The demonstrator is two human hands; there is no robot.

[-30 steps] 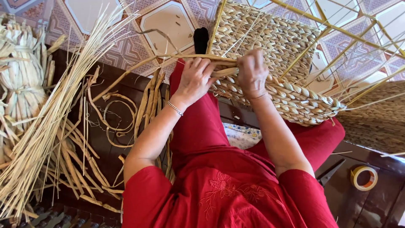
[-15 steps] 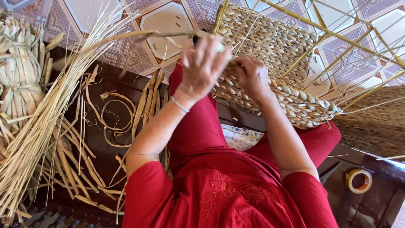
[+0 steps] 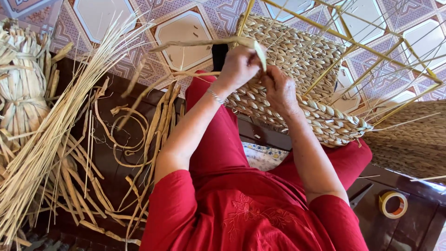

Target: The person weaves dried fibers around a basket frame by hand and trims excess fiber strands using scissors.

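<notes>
A half-woven basket (image 3: 320,116) of plaited straw on a thin yellow wire frame (image 3: 367,46) rests on my lap, over red trousers. My left hand (image 3: 239,65) is raised in front of the woven wall and pinches a long flat straw strand (image 3: 195,44) that runs off to the left. My right hand (image 3: 278,90) lies against the basket's weave just right of the left hand, fingers curled on the same strand where it meets the basket. A thin bracelet circles my left wrist.
Loose dried straw strands (image 3: 60,139) are spread over the dark wooden bench on the left, with a tied straw bundle (image 3: 21,88) at the far left. A roll of tape (image 3: 392,204) lies at lower right beside a woven mat (image 3: 413,139). Patterned floor tiles lie beyond.
My left hand has lifted from the basket's lower rim up and away, pulling the straw strand taut. My right hand has shifted slightly upward along the weave.
</notes>
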